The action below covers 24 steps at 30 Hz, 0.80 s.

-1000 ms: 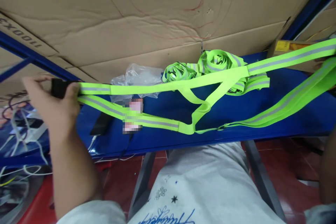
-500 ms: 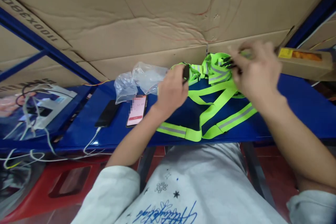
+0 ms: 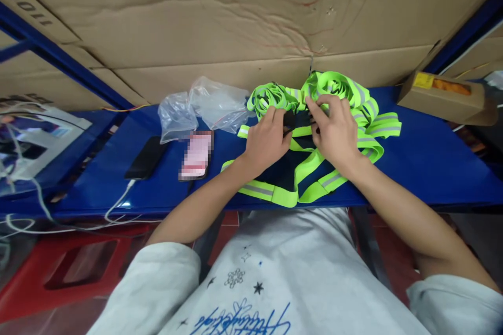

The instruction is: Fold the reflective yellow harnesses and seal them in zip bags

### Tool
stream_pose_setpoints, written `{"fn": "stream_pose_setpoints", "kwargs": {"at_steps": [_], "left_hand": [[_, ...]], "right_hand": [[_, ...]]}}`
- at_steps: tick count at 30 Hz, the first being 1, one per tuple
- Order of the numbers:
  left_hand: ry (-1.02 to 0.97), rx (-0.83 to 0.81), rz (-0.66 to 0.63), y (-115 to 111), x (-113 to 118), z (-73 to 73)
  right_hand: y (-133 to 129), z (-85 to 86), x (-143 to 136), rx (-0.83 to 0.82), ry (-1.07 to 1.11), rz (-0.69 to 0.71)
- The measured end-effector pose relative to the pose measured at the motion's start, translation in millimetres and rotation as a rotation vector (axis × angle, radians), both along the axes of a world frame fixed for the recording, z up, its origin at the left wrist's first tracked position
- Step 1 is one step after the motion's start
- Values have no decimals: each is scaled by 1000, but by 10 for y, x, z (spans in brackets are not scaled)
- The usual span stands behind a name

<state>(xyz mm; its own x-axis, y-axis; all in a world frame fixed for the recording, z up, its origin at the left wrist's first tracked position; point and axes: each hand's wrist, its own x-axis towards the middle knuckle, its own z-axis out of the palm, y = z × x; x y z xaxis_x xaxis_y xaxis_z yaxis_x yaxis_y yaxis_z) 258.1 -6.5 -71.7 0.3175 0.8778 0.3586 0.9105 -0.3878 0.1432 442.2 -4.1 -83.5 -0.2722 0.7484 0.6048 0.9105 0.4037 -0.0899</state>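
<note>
Neon-yellow reflective straps [image 3: 336, 167] with grey stripes spread over the blue table below and between my hands. Behind them, the same webbing is bundled into a left coil [image 3: 271, 98] and a larger right coil [image 3: 334, 84]. My left hand [image 3: 266, 136] is closed on a black buckle piece [image 3: 289, 120]. Facing it, my right hand [image 3: 334, 128] pinches a second black piece [image 3: 307, 119], pronged and partly hidden by the fingers. A small gap seems to separate the two black pieces.
Clear plastic bags [image 3: 218, 104] lie left of the coils. Nearer are a lit phone [image 3: 196, 154] and a black device [image 3: 145, 159] with a white cable. An open-windowed cardboard box [image 3: 444, 99] stands at the right. Cardboard [image 3: 236, 26] walls the back; a red stool [image 3: 78, 267] is below left.
My right hand has come left and down from above the right coil, bringing its black piece close to the one in my left hand. The view has shifted slightly.
</note>
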Motion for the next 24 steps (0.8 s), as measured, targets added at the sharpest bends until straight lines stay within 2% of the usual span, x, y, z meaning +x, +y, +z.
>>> {"fn": "stream_pose_setpoints", "kwargs": {"at_steps": [7,11,16,24], "left_hand": [[66,22,-41,-77,70,-11],[56,49,-30,-53,60,-35],[24,27,-74,-73,58,-33],[3,18,-51,-46,41,-51]], "right_hand": [[53,-71,16,1,-37,17],[62,-105,29,70,-26,11],[63,-159,-38,42,-56,66],[119,-132,50,77,15,17]]}}
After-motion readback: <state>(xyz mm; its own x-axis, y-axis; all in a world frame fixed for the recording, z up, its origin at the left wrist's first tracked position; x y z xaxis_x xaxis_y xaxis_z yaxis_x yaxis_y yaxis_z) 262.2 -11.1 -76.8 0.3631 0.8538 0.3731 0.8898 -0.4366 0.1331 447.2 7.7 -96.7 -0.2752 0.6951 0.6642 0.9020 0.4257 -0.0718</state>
